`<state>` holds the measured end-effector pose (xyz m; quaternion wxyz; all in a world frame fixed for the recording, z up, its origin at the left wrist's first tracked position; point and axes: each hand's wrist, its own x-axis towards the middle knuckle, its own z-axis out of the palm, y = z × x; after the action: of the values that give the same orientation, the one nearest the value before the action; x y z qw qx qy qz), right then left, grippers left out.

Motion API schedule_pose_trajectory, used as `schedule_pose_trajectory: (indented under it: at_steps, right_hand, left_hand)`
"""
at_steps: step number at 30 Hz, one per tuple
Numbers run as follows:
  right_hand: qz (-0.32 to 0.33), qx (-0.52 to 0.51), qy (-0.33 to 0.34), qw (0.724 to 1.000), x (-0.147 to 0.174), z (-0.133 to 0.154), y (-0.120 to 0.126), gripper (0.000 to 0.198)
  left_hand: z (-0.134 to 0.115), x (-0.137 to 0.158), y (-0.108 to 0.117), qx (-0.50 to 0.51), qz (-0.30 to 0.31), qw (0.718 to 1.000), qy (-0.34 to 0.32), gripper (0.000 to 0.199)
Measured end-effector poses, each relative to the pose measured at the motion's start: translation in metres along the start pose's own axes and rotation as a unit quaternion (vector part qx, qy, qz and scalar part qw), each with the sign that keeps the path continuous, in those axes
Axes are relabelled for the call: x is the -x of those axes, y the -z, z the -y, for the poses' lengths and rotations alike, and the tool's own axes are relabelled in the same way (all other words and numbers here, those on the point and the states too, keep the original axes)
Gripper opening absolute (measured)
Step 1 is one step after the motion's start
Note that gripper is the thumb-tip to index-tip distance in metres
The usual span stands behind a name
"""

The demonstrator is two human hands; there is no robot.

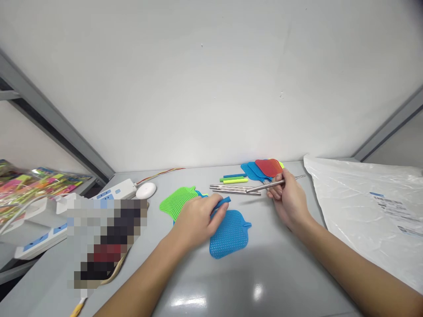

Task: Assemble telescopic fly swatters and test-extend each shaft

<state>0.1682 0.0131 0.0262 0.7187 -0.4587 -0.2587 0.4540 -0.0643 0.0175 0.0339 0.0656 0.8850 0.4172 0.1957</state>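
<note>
My left hand [198, 220] is closed around a blue plastic handle tube [224, 202], whose end sticks out past the thumb. Just to its right a blue fly swatter head [229, 235] lies flat on the table. A green fly swatter head [176, 202] rests left of that hand, with blue ones partly hidden beneath. My right hand [287, 196] grips a thin metal rod [267, 186], raised above the table and pointing left. Beyond the hands lie several loose metal rods [228, 189] and some blue, green and yellow tubes [234, 179]. A red swatter head [269, 167] tops a pile near the wall.
A white plastic mailing bag [366, 211] covers the right side of the grey table [264, 281]. On the left are a white power strip [115, 189], a round white device [146, 190] and a blurred-out object [112, 242]. Colourful packages [36, 189] sit farther left.
</note>
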Motion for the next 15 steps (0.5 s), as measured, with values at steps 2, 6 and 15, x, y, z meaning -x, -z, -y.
schedule_pose_trajectory:
  at_steps: [2, 6, 15]
  right_hand:
    - [0.005, 0.034, 0.02, 0.999, -0.002, -0.002, 0.003, 0.032]
    - [0.064, 0.227, 0.169, 0.957, 0.011, -0.009, 0.002, 0.028]
    - [0.286, 0.386, 0.494, 0.725, 0.038, -0.011, -0.001, 0.012]
  left_hand:
    - [0.002, 0.0, 0.0, -0.01, 0.001, 1.0, 0.002, 0.029]
    - [-0.001, -0.002, -0.007, 0.001, 0.009, 1.0, 0.001, 0.024]
    - [-0.005, 0.0, -0.009, 0.111, -0.011, 0.993, 0.047, 0.028]
